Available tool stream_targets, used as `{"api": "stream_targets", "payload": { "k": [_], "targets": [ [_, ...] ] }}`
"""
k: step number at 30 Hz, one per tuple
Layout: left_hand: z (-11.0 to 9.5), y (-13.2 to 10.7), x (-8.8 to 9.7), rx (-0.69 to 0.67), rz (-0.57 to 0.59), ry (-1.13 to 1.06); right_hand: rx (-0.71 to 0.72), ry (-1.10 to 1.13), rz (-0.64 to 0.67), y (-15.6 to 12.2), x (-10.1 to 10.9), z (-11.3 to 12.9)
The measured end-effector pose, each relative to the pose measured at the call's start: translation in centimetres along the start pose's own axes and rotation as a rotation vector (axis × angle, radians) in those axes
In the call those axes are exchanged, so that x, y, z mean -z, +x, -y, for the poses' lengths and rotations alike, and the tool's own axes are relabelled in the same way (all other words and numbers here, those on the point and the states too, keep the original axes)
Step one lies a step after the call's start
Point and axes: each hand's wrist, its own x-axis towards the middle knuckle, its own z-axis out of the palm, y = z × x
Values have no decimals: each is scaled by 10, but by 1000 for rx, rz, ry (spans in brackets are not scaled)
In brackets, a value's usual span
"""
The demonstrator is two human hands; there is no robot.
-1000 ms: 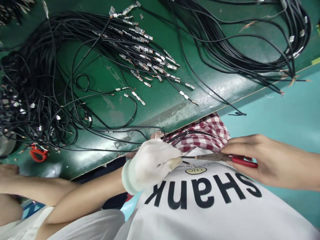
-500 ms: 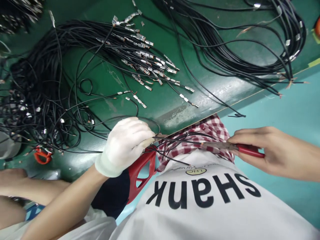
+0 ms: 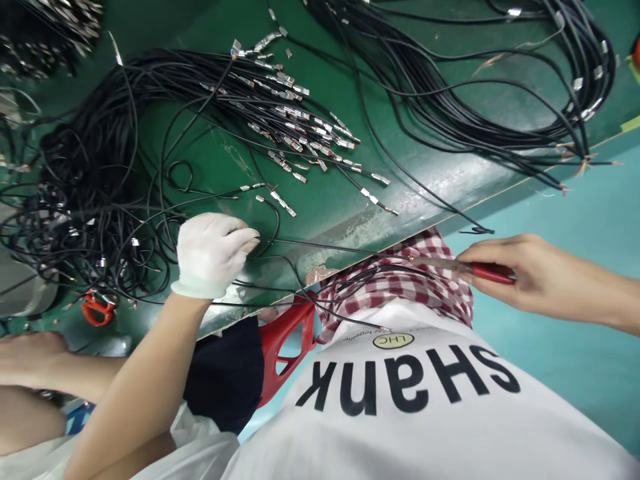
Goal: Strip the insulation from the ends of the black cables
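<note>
My left hand [image 3: 213,253], in a white glove, is closed in a pinch over the bench's front part. A thin black wire [image 3: 330,247] stretches from its fingertips to the right, nearly straight. My bare right hand [image 3: 535,273] is wrapped round red-handled pliers [image 3: 490,272], out past the bench edge. The pliers' jaws point left and meet the wire's copper-coloured end; whether they grip it I cannot tell. Other black wires [image 3: 345,315] hang over the edge above my lap. A bundle of black wires with metal terminals [image 3: 300,127] lies beyond my left hand.
Another looped wire bundle [image 3: 480,127] lies at the back right of the green bench [image 3: 420,193]. Tangled wires [image 3: 85,167] and orange-handled scissors [image 3: 97,310] are at left. A co-worker's arm [image 3: 65,367] rests lower left, near a red stool [image 3: 287,347].
My left hand has moved left and away from me, and the wire between my hands now spans a longer stretch. My right hand with the pliers has shifted slightly up and left.
</note>
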Motion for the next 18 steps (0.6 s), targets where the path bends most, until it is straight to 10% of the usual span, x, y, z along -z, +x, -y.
{"api": "stream_targets", "payload": {
  "k": [4,12,18],
  "targets": [
    [-16,17,18,82,-9,68,-37,-77,36,10,-1,-4],
    [-167,87,25,3,-185,-446,22,-165,-29,36,12,30],
    [-164,90,11,147,-257,-780,-6,-400,-203,64,49,6]
  ]
}}
